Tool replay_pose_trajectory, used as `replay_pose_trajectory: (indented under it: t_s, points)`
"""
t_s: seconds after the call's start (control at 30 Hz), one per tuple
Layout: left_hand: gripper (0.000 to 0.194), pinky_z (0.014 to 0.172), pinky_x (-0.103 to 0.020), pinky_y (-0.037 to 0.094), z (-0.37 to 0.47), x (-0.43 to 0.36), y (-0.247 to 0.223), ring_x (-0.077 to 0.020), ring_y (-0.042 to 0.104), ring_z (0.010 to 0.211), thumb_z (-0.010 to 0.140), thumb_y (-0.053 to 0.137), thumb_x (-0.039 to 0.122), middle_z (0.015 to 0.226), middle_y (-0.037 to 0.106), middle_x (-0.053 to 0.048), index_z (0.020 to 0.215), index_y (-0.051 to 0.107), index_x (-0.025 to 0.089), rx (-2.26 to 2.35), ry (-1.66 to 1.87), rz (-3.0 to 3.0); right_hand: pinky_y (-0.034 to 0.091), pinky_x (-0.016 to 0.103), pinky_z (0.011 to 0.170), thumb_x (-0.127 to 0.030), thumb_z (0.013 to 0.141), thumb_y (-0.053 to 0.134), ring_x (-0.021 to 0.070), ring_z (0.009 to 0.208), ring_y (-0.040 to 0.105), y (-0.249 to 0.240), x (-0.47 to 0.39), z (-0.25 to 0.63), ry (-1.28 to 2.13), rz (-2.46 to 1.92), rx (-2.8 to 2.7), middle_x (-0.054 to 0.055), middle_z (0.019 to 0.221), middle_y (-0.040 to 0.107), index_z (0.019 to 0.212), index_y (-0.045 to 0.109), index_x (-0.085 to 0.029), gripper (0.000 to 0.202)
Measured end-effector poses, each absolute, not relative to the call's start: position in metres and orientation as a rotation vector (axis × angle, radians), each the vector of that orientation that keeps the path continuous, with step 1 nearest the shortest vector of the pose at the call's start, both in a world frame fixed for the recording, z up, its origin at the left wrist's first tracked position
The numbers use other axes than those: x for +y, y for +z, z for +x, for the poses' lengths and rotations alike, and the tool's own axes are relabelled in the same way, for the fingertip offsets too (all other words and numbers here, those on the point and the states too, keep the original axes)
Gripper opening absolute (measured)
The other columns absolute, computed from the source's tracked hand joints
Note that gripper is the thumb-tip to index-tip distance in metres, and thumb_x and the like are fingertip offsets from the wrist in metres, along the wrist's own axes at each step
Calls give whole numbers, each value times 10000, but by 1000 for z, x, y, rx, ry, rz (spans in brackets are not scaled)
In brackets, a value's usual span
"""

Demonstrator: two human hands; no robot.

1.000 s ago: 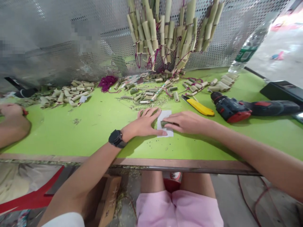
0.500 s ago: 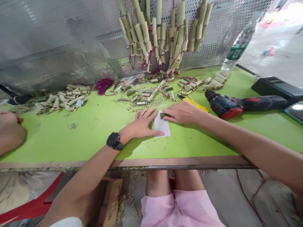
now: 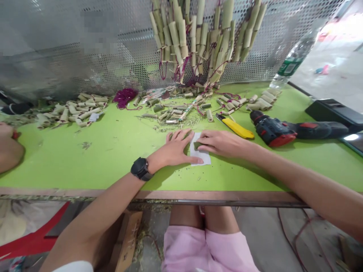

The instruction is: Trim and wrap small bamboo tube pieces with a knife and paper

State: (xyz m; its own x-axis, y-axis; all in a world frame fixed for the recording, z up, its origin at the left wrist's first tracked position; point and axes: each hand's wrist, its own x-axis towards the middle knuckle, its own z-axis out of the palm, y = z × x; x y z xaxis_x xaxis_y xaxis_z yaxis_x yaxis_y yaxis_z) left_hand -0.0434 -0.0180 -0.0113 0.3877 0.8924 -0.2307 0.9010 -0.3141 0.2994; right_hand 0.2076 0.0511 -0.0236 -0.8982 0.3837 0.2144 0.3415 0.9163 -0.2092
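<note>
A small white paper (image 3: 202,158) lies on the green table, between my two hands. My left hand (image 3: 177,149), with a black watch on its wrist, is spread flat, its thumb on the lower part of the paper and its fingertips at the paper's top left. Pinched in the fingers of my right hand (image 3: 219,142) is a short green plant piece (image 3: 197,145), pressed against the paper. Small dark specks are scattered on the table below the paper.
Behind my hands are cut stem pieces (image 3: 177,112) and purple string (image 3: 124,98). A yellow cutter (image 3: 238,128), a drill (image 3: 273,130) and a bottle (image 3: 290,64) are at the right. More tubes (image 3: 70,111) lie at left, near another person's arm (image 3: 10,151).
The view has shifted, uncovering more of the yellow cutter. My right hand has moved slightly down the paper with the green piece, which is now tilted. My left hand still presses the paper.
</note>
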Motion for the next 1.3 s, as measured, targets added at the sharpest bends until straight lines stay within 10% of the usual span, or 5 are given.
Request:
replay_pose_trajectory:
  t_s: [1.3]
  points:
    - [1307, 1354, -758, 35, -37, -18, -8, -526, -43, 1733, 800, 497, 1035, 1907, 39, -79, 1829, 149, 308, 1622, -52, 2250, 544, 394, 831, -422, 1144, 537, 270, 970, 721, -22, 56, 206, 214, -604, -2813, 165, 1214, 770, 1234, 824, -189, 381]
